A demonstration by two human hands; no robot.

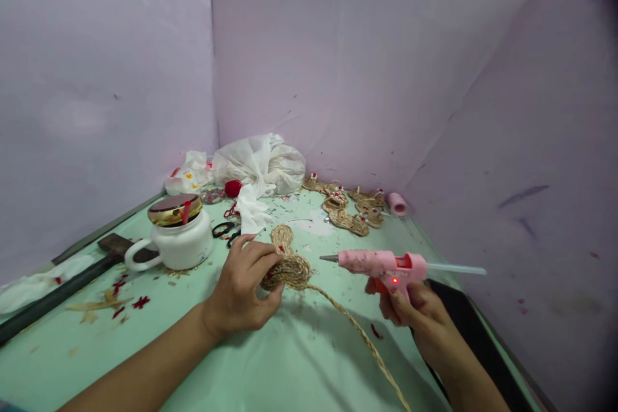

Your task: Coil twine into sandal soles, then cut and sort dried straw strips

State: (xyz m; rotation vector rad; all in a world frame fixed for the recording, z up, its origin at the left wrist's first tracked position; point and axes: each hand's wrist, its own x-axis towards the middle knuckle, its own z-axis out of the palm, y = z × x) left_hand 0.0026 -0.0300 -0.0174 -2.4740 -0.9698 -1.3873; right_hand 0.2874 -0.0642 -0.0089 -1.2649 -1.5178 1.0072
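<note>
My left hand (pixel 248 283) is closed on a small coiled straw-rope sole (pixel 294 272), its fingers over the left end. A loose tail of braided straw rope (pixel 360 331) runs from the coil toward the front edge. A similar straw piece (pixel 282 236) shows just behind it. My right hand (pixel 418 312) grips a pink hot glue gun (pixel 376 264), fingers wrapped around its handle near the orange trigger. The metal nozzle points left at the coil, a short gap away. A red light glows on the gun, and a clear glue stick (pixel 456 268) sticks out of its rear.
On the left are a white mug (pixel 181 246) with a gold lid, a hammer (pixel 62 286) and black scissors (pixel 224 230). A red yarn ball (pixel 233 189) and white plastic bag (pixel 261 164) lie behind. Several finished-looking straw pieces (pixel 345 215) and a pink roll (pixel 398 205) stand at the back right.
</note>
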